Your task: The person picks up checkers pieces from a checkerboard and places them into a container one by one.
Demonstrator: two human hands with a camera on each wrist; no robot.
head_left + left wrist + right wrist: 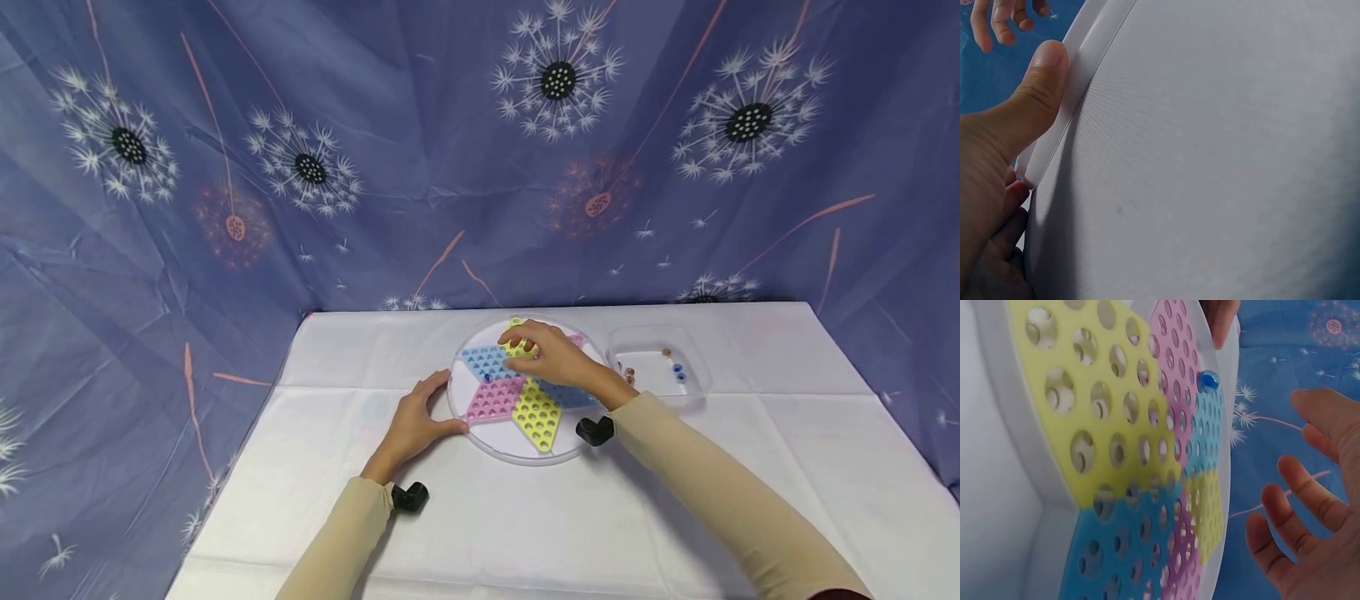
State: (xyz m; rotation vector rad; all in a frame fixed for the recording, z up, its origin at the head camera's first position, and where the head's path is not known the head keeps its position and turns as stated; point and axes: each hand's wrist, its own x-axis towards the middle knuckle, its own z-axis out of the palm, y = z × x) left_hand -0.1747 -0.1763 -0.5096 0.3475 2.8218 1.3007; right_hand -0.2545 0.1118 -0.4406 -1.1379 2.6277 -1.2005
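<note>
A round white Chinese checkers board lies on the table, its perforated star coloured yellow, pink and blue. One blue marble sits on it near where a blue and a pink section meet. My left hand holds the board's left rim, thumb at the near side and fingers farther back. In the left wrist view the thumb lies along the rim. Over the far part of the board hovers my right hand, fingers loosely bent and spread, nothing between them. It hides part of the star.
To the right of the board stands a clear plastic box with several marbles inside. A white cloth with creases covers the table. Behind it hangs a blue dandelion-print curtain.
</note>
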